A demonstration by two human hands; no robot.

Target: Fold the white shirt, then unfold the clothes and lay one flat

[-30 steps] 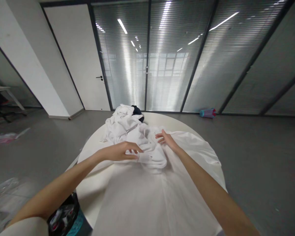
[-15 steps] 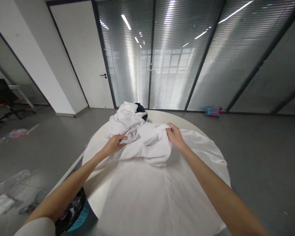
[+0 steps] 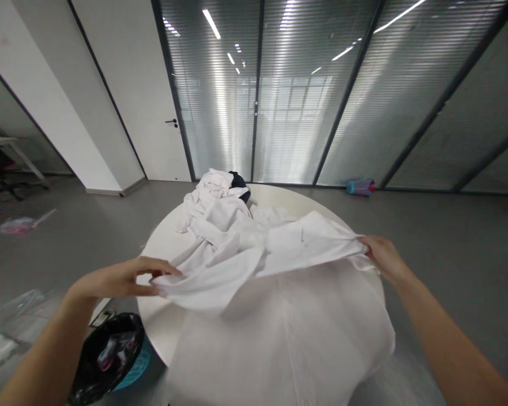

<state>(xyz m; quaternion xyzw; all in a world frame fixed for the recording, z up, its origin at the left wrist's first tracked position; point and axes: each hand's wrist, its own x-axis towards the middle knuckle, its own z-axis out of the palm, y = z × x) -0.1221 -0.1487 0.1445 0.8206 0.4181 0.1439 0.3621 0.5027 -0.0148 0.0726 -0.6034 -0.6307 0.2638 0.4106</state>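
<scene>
A large white cloth [image 3: 254, 338], with a seam down its middle, lies over the round table [image 3: 165, 234] and hangs past its near edge. Its upper layer is stretched sideways between my hands. At the left, my left hand [image 3: 131, 276] has a corner of the cloth between thumb and fingers. The opposite end is pinched by my right hand [image 3: 381, 254], near the table's right edge. Behind the stretched part, the white fabric is bunched in a crumpled heap [image 3: 211, 197]. A dark piece of fabric [image 3: 239, 186] pokes out beside the heap.
Below the table's left side stands a blue basket [image 3: 135, 366] lined with a black bag [image 3: 88, 361], with rubbish inside. Clear plastic wrapping [image 3: 12, 310] lies on the floor at left. A blue and purple container [image 3: 360, 187] rests by the glass wall [image 3: 296, 129].
My hands have moved apart, the left one to the left and nearer me, the right one to the right. The upper cloth, bunched before, is now drawn out wide between them.
</scene>
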